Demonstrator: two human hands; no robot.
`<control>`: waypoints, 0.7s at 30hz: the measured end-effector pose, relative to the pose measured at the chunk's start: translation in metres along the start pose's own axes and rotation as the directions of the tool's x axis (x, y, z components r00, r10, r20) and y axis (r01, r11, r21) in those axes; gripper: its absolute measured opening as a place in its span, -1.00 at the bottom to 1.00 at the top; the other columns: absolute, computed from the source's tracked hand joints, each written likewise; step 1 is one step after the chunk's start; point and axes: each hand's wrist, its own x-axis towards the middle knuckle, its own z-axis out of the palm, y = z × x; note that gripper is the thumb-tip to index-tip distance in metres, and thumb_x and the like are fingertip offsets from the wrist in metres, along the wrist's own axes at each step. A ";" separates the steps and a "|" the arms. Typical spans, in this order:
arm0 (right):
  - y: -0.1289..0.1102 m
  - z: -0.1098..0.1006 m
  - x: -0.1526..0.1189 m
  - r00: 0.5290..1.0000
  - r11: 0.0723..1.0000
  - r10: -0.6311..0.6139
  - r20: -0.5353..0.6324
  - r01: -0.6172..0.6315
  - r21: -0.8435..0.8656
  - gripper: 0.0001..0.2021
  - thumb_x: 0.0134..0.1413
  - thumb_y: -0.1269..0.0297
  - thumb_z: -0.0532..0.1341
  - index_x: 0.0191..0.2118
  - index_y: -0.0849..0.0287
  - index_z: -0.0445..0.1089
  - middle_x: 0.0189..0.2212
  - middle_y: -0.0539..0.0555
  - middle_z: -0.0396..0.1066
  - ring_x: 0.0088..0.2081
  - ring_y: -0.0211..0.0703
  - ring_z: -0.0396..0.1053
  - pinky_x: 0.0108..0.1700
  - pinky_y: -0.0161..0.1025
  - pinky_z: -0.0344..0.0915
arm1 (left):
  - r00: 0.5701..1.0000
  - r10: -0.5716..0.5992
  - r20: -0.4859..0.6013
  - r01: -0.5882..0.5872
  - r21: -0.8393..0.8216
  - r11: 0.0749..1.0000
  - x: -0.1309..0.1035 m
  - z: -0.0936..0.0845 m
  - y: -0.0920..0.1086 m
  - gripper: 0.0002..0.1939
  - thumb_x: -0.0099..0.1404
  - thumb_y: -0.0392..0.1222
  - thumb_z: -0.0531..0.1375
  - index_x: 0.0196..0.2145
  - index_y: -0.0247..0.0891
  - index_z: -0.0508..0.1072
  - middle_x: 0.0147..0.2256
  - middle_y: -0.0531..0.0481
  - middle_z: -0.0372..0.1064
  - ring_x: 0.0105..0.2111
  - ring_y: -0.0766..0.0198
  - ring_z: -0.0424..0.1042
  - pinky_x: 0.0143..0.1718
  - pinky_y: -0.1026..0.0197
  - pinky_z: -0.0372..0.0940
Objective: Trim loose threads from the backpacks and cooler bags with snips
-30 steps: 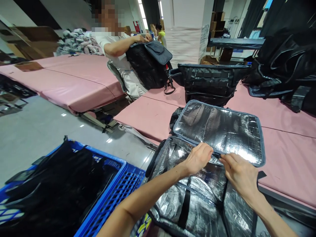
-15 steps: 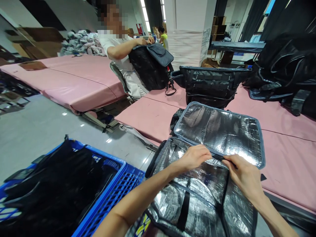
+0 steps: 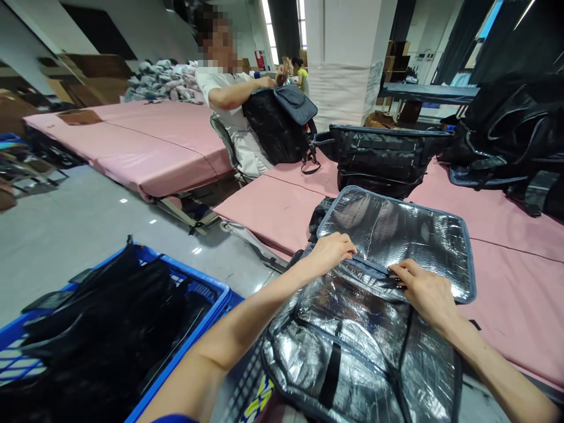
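An open bag with a shiny silver lining [image 3: 352, 317] lies at the near edge of the pink table, its silver lid [image 3: 396, 235] folded back onto the tabletop. My left hand [image 3: 332, 251] pinches the dark trimmed edge where lid and body meet, left of its middle. Farther right on that same edge, my right hand [image 3: 420, 288] is closed on the trim with thumb and fingers. A stretch of seam runs between the two hands. Black straps cross the lining below them.
A blue crate [image 3: 220, 282] of black bags stands at lower left. Beyond the silver lid are a black bag [image 3: 381, 155] and a bag pile [image 3: 506, 129]. Across the pink table [image 3: 264, 202], a seated person [image 3: 229, 100] handles another black bag.
My left hand has moved left and up along the seam, and my right hand slightly left and up. The camera view has shifted a little to the left.
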 end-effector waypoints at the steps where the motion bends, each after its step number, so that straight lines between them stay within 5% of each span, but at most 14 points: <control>1: -0.002 0.000 0.003 0.999 1.000 -0.023 0.046 0.024 -0.020 -0.64 0.00 0.54 0.05 -0.14 0.03 0.39 -0.27 -0.01 0.42 -0.53 -0.32 0.30 -0.60 -0.34 -0.15 | 0.999 0.019 0.031 -0.020 0.028 0.999 0.003 -0.001 -0.002 -0.85 0.23 -0.20 0.19 -0.23 -0.15 0.49 -0.23 0.06 0.40 -0.23 0.29 0.33 -0.26 0.29 0.23; 6: -0.004 -0.010 0.018 0.971 0.999 -0.007 0.240 -0.002 0.036 -0.65 -0.06 0.57 0.00 -0.20 0.16 0.40 -0.31 0.08 0.40 -0.46 -0.24 0.34 -0.53 -0.32 -0.07 | 0.984 0.150 0.093 -0.163 0.150 0.975 0.010 -0.007 0.003 -0.84 0.24 -0.23 0.16 -0.20 -0.15 0.45 -0.20 0.04 0.36 -0.23 0.26 0.27 -0.36 0.30 0.17; 10: 0.005 -0.040 0.023 0.973 0.947 -0.009 0.229 -0.066 0.316 -0.58 -0.28 0.58 0.00 -0.23 0.18 0.40 -0.28 0.06 0.42 -0.34 -0.18 0.38 -0.39 -0.32 0.11 | 0.969 0.246 -0.003 -0.237 0.257 0.937 -0.004 -0.018 0.019 -0.77 0.34 -0.32 -0.01 -0.13 -0.25 0.39 -0.17 -0.06 0.34 -0.22 0.25 0.23 -0.27 0.26 0.17; 13: 0.014 -0.057 0.023 0.968 0.845 -0.019 0.251 -0.118 0.521 -0.69 -0.22 0.49 0.01 -0.33 0.16 0.41 -0.33 0.04 0.45 -0.31 -0.15 0.38 -0.29 -0.29 0.18 | 0.963 0.268 -0.018 -0.261 0.172 0.950 -0.005 -0.026 0.027 -0.73 0.35 -0.35 -0.06 -0.16 -0.30 0.40 -0.21 -0.09 0.36 -0.22 0.25 0.25 -0.23 0.26 0.17; 17: 0.030 -0.049 0.023 0.893 0.684 -0.009 0.450 -0.323 0.654 -0.78 -0.07 0.19 0.07 -0.47 0.19 0.38 -0.50 0.03 0.41 -0.42 -0.16 0.33 -0.35 -0.28 0.18 | 0.934 0.269 0.235 -0.230 -0.180 0.956 0.030 -0.031 0.029 -0.88 0.23 -0.34 0.12 -0.33 -0.31 0.47 -0.35 0.03 0.42 -0.33 0.36 0.33 -0.29 0.37 0.15; 21: 0.049 -0.026 0.016 0.863 0.565 0.001 0.506 -0.417 0.711 -0.72 -0.12 0.06 0.14 -0.53 0.21 0.34 -0.52 0.03 0.40 -0.42 -0.17 0.32 -0.34 -0.28 0.19 | 0.822 0.235 0.518 -0.068 -0.320 0.945 0.079 -0.022 0.029 -0.96 0.06 -0.38 0.23 -0.46 -0.34 0.48 -0.53 0.10 0.38 -0.48 0.41 0.30 -0.40 0.39 0.12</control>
